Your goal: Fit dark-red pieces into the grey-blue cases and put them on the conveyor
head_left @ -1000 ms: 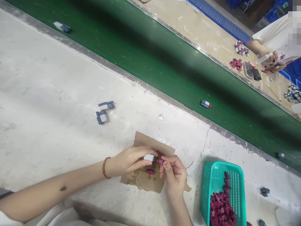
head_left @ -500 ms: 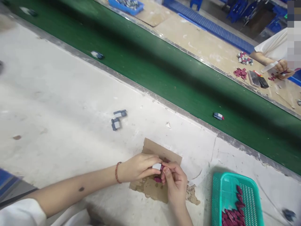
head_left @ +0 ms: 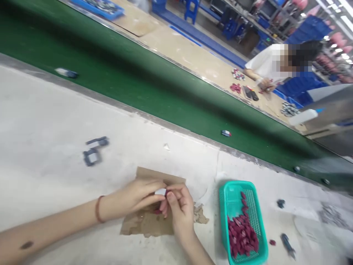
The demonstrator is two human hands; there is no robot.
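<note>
Head view: over a scrap of brown cardboard (head_left: pixel 146 224) on the white worktop (head_left: pixel 55 110), the left hand (head_left: pixel 135 197) pinches a small white part (head_left: pixel 160 192) while the right hand (head_left: pixel 178 208), fingers curled narrow, meets it at the fingertips. A teal basket (head_left: pixel 234 195) of dark red pieces (head_left: pixel 242 233) sits just right. Two grey parts (head_left: pixel 93 151) lie well apart, near the green conveyor belt (head_left: pixel 138 81), where another person (head_left: pixel 268 66) works beyond.
</note>
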